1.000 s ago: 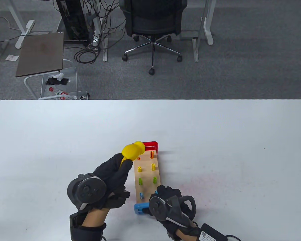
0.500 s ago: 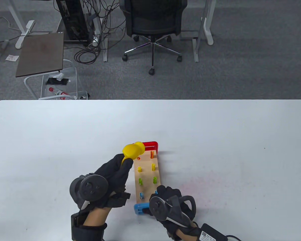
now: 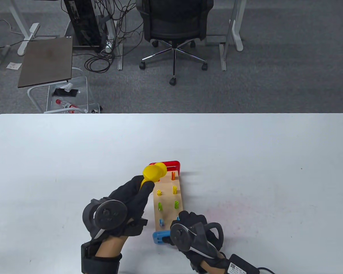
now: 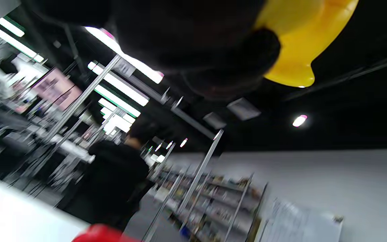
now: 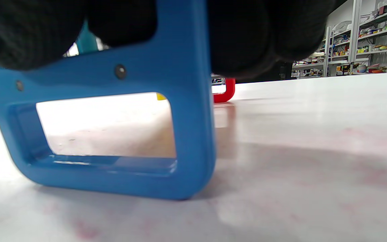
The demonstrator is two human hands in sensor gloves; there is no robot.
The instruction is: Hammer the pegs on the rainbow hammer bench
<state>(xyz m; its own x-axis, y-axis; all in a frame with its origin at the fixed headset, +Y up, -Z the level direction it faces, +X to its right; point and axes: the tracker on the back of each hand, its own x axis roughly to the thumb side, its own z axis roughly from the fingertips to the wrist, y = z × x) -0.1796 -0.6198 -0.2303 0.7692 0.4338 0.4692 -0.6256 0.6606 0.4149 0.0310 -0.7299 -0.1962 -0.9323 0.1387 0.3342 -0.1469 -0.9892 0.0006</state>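
Note:
The wooden hammer bench lies on the white table, with a red end leg at the far end and a blue end leg at the near end. Several coloured pegs stick up from it in two rows. My left hand grips the handle of the yellow hammer, whose head sits over the far left corner of the bench. The hammer also shows in the left wrist view. My right hand holds the bench's near end above the blue leg.
The white table spreads wide around the bench. A black office chair, a small side table and desk legs stand on the floor beyond the far edge.
My left hand has shifted a little right and forward, and the hammer head has moved right over the far left peg. The right hand and bench have not moved.

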